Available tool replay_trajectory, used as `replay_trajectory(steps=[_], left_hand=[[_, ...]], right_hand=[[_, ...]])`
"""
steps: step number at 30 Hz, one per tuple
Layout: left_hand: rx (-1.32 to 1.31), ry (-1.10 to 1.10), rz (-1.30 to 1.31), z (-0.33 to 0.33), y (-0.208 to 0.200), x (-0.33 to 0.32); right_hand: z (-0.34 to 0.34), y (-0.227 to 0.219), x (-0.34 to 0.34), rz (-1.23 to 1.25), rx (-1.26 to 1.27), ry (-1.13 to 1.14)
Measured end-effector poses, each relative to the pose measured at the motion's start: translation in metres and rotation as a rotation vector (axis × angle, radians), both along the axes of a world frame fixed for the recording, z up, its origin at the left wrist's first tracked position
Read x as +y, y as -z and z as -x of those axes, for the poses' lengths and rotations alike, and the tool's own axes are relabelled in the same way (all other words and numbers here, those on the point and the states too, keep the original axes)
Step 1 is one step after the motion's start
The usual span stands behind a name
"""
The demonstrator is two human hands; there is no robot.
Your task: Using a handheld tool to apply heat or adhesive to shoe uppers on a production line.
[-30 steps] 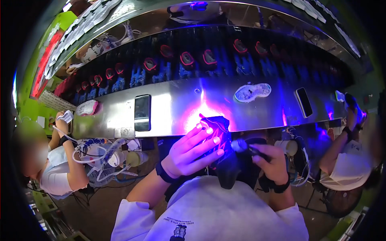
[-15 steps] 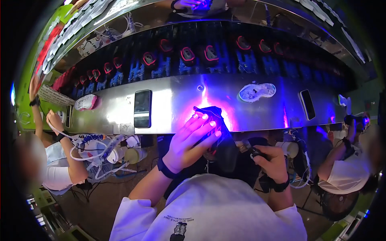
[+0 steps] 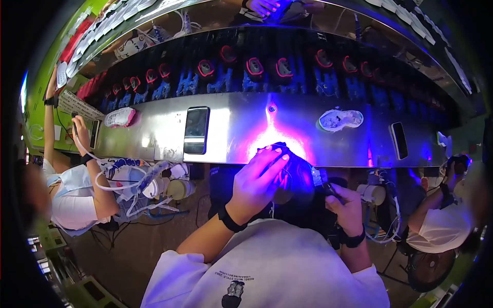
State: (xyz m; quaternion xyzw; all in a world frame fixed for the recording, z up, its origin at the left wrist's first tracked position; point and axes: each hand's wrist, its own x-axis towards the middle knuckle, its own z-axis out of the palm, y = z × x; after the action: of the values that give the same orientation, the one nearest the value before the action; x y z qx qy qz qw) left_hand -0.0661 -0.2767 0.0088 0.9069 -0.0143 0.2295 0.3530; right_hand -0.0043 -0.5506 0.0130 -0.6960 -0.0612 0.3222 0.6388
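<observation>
My left hand (image 3: pixel 255 179) is wrapped over a dark piece that looks like a shoe upper (image 3: pixel 297 180), held at the bench's near edge under violet-pink light. Its underside merges with the dark cloth on my lap. In my right hand (image 3: pixel 347 206) is a brush (image 3: pixel 319 177) with pale bristles, its dark handle gripped between thumb and fingers. The bristles are beside the upper's right side; I cannot tell whether they touch it.
On the metal bench (image 3: pixel 154 126) lie a phone (image 3: pixel 196 131), a white shoe sole (image 3: pixel 340 119), a pink-edged sole (image 3: pixel 119 117) and another phone (image 3: pixel 399 140). Beyond runs a row of dark uppers with red rims (image 3: pixel 254 66). Co-workers sit at both sides, near pots (image 3: pixel 181 189) and hoses.
The brush has come up, its bristles now lit beside the upper. My left fingers are bent further over the upper. The whole view has shifted slightly, with the bench items appearing further right.
</observation>
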Motion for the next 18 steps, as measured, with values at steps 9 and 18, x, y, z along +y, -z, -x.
replay_trajectory(steps=[9,18], left_hand=[[0.103,-0.087,-0.058,0.002,-0.003,-0.003],[0.289,-0.078,0.079,-0.002,-0.014,0.003]], right_hand=[[0.021,-0.004,-0.003,0.074,-0.049,0.074],[-0.011,-0.037,0.001,0.372,-0.615,-0.147]])
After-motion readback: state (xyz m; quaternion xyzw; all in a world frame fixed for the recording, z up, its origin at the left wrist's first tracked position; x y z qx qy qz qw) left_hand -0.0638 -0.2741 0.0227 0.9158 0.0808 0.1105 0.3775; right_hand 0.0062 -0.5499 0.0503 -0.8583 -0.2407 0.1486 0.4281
